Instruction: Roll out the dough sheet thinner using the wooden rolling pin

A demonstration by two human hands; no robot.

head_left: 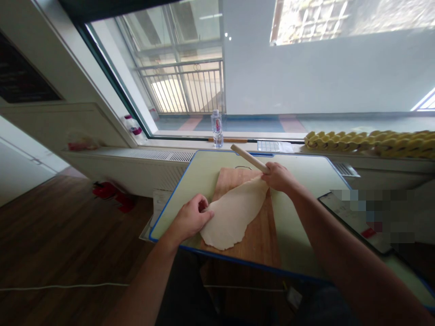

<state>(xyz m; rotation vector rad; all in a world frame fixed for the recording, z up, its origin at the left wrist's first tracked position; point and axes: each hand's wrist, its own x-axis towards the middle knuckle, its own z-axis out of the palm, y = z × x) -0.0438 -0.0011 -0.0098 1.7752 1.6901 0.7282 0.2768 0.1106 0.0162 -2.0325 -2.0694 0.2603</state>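
Note:
A thin, pale sheet of dough point(234, 213) with a ragged edge lies slantwise on a wooden cutting board point(268, 242). My left hand point(190, 215) pinches its left edge between thumb and fingers. At the dough's upper right corner, my right hand point(280, 176) is closed around one end of a light wooden rolling pin point(247, 156). The pin points up and to the left, over the board's far end. Whether the right fingers also grip the dough corner cannot be made out. A metal handle point(243, 168) shows at the far edge of the board.
The board rests on a pale, blue-edged table point(200, 170) by a window. On the sill stand a clear plastic bottle point(216, 129) and yellow egg trays point(356, 144). Another table point(350, 222) adjoins at right; a red fire extinguisher point(104, 190) is on the floor at left.

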